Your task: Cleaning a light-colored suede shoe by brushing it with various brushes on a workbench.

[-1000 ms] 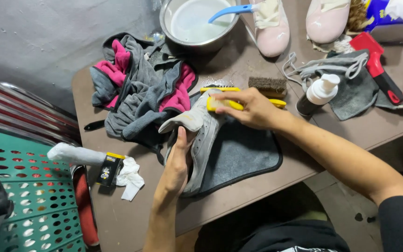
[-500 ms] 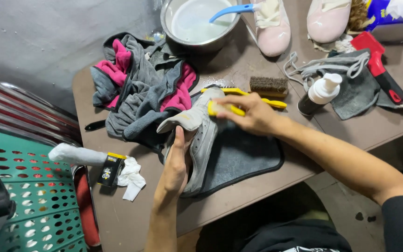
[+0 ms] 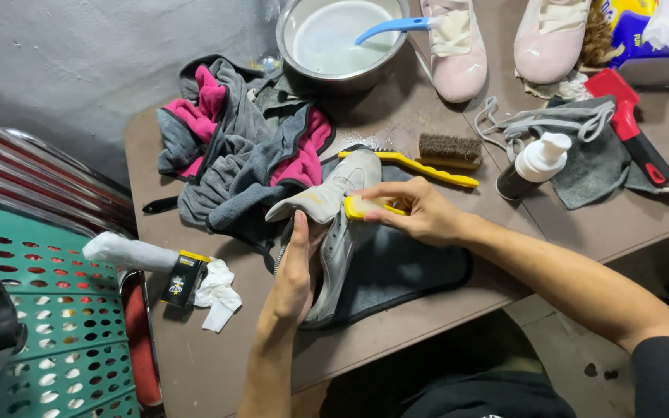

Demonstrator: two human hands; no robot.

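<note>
Hands meet over a grey sneaker (image 3: 340, 232) near the front edge of the brown table (image 3: 218, 364). The left hand (image 3: 294, 272) stands edge-up against the shoe's side, fingers straight and pressed flat to it, steadying it rather than closing round it. The right hand (image 3: 420, 210) comes in from the right, its fingers clenched round the handle of a small yellow brush (image 3: 365, 206), whose head touches the upper part of the shoe. The sneaker lies on a dark grey mat (image 3: 404, 271), toe pointing away from the person.

Left of the hands, a crumpled white cloth (image 3: 217, 292) lies just beside a small black-and-yellow packet (image 3: 183, 277) and a white tube (image 3: 129, 251). A green perforated plastic chair (image 3: 48, 340) stands off the table's left edge.

Just beyond the shoe lie a long yellow-handled brush (image 3: 420, 166) and a brown-bristled block brush (image 3: 449, 149). To the left sits a heap of grey and pink cloths (image 3: 234, 147). To the right, a dark pump bottle with a white top (image 3: 532, 166) stands beside a grey cloth (image 3: 598, 166) bearing loose grey laces (image 3: 551, 118) and a red-handled tool (image 3: 636, 128).

Farthest off, a metal bowl (image 3: 342, 42) of cloudy water holds a blue-handled brush (image 3: 389, 27), with two pale pink shoes (image 3: 505, 42) to its right.
</note>
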